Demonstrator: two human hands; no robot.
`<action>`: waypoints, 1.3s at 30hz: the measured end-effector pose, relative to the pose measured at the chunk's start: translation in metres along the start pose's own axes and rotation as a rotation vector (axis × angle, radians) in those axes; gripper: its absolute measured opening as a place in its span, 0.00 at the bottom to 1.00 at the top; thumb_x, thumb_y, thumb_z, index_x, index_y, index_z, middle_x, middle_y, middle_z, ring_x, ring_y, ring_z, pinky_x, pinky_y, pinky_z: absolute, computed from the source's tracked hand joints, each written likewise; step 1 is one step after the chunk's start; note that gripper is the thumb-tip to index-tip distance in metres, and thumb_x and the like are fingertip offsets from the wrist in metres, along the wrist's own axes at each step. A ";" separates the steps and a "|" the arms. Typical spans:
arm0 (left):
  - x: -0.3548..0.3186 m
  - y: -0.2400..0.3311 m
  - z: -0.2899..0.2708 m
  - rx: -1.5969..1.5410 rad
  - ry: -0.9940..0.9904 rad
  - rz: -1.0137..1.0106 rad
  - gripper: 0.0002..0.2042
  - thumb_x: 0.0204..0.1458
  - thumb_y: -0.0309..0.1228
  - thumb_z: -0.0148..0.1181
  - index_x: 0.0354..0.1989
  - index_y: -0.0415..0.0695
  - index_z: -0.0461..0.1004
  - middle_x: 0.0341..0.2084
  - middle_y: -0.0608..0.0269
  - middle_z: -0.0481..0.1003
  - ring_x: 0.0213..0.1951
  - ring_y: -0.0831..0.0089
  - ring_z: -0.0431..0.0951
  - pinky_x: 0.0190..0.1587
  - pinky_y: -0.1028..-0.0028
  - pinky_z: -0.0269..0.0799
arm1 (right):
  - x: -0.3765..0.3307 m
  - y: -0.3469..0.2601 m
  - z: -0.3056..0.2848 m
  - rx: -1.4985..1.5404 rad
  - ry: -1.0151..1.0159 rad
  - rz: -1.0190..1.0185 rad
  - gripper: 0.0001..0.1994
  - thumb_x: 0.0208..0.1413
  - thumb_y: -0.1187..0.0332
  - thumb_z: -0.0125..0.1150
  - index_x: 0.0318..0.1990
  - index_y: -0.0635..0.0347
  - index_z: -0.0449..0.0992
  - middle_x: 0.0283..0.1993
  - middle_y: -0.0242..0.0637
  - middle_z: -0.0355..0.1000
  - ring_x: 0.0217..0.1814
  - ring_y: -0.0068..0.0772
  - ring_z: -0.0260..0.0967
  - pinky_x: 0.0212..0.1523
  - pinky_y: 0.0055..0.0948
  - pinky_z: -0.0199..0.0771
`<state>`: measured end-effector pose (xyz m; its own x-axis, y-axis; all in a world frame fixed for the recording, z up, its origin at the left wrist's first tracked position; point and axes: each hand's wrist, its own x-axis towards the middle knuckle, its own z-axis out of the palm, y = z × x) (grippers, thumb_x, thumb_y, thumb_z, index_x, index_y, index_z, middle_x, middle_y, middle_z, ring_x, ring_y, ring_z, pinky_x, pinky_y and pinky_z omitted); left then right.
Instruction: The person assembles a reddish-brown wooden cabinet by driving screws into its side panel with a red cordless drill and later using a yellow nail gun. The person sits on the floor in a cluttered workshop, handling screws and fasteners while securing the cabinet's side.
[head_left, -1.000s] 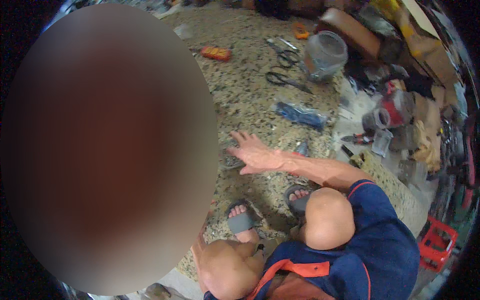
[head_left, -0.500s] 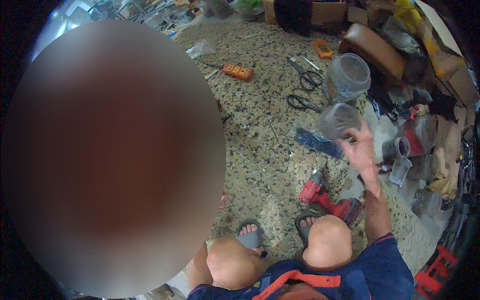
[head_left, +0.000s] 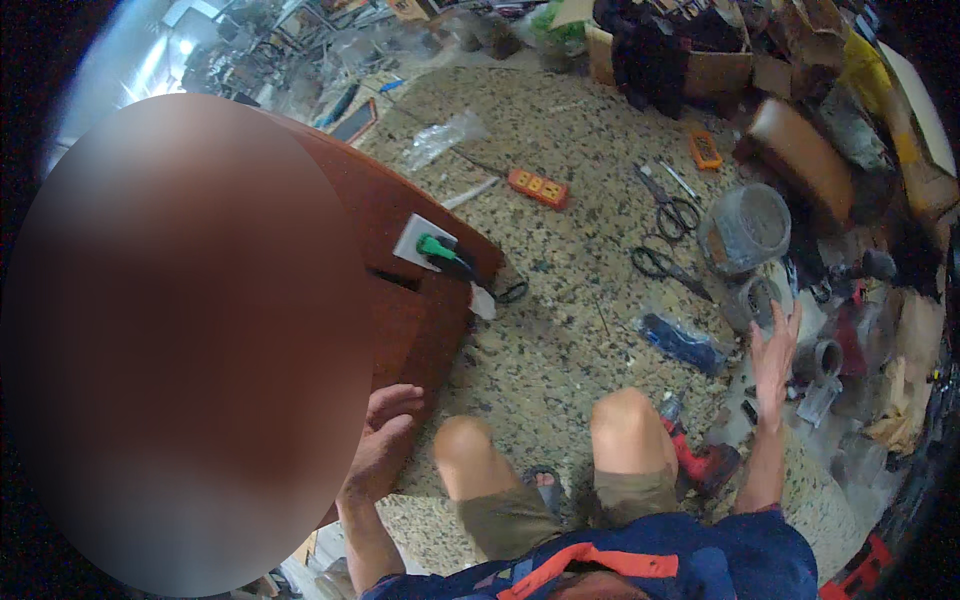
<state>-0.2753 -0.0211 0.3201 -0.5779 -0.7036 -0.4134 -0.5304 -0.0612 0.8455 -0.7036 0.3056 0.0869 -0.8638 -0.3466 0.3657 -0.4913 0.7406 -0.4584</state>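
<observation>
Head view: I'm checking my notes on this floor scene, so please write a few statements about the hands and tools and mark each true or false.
1. The right hand is open with fingers spread, holding nothing. True.
2. The left hand holds a pair of scissors. False: it rests on the edge of the reddish-brown wooden panel; both scissors lie on the floor.
3. A red power drill lies on the floor beside the right knee. True.
4. The orange power strip sits on the wooden panel. False: it lies on the speckled floor.
</observation>
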 end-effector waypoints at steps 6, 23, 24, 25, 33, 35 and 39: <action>-0.013 0.102 -0.037 0.455 0.446 0.470 0.17 0.50 0.17 0.55 0.49 0.37 0.78 0.50 0.55 0.78 0.55 0.67 0.76 0.59 0.69 0.68 | -0.032 -0.078 0.070 0.463 -0.860 0.149 0.26 0.45 0.66 0.68 0.55 0.63 0.74 0.57 0.53 0.71 0.60 0.51 0.68 0.60 0.41 0.67; 0.219 0.189 -0.105 1.506 0.843 0.471 0.44 0.55 0.58 0.58 0.75 0.55 0.45 0.75 0.50 0.35 0.73 0.38 0.31 0.68 0.33 0.30 | -0.010 -0.149 0.223 -0.004 -1.315 -0.467 0.38 0.39 0.42 0.71 0.52 0.64 0.73 0.49 0.53 0.69 0.52 0.52 0.65 0.52 0.49 0.66; 0.217 0.194 -0.103 1.471 0.807 0.464 0.45 0.53 0.59 0.58 0.75 0.55 0.44 0.75 0.50 0.33 0.73 0.38 0.30 0.67 0.32 0.29 | 0.007 -0.159 0.194 0.120 -1.405 -0.387 0.34 0.40 0.43 0.70 0.47 0.63 0.76 0.43 0.51 0.72 0.46 0.50 0.68 0.47 0.48 0.69; 0.211 0.201 -0.101 1.437 0.776 0.447 0.47 0.52 0.60 0.59 0.75 0.54 0.44 0.75 0.49 0.32 0.73 0.38 0.29 0.67 0.32 0.29 | 0.016 -0.169 0.157 0.215 -1.499 -0.305 0.30 0.41 0.44 0.69 0.43 0.62 0.79 0.36 0.48 0.76 0.39 0.47 0.72 0.43 0.46 0.72; 0.180 0.264 -0.096 1.326 0.405 0.119 0.60 0.40 0.55 0.72 0.76 0.52 0.34 0.73 0.39 0.23 0.71 0.31 0.21 0.67 0.31 0.27 | -0.045 -0.160 -0.200 0.071 -1.652 0.238 0.21 0.39 0.54 0.64 0.38 0.61 0.84 0.44 0.49 0.79 0.47 0.49 0.78 0.48 0.44 0.78; 0.178 0.273 -0.102 1.297 0.327 0.108 0.61 0.40 0.54 0.73 0.76 0.52 0.34 0.73 0.38 0.22 0.71 0.31 0.20 0.66 0.31 0.27 | -0.048 -0.142 -0.240 0.216 -1.485 0.578 0.20 0.43 0.55 0.62 0.37 0.62 0.83 0.40 0.49 0.80 0.42 0.49 0.79 0.43 0.44 0.77; 0.179 0.286 -0.110 1.261 0.222 0.016 0.61 0.39 0.52 0.74 0.76 0.51 0.34 0.73 0.38 0.21 0.71 0.31 0.19 0.67 0.31 0.27 | -0.022 -0.099 -0.285 0.009 -1.139 0.758 0.14 0.52 0.61 0.58 0.27 0.64 0.80 0.22 0.43 0.76 0.24 0.36 0.74 0.27 0.39 0.71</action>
<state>-0.4620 -0.2426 0.5256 -0.5388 -0.8080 -0.2386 -0.8128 0.5730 -0.1048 -0.6039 0.4041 0.3544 -0.5300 -0.1418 -0.8360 0.1422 0.9571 -0.2525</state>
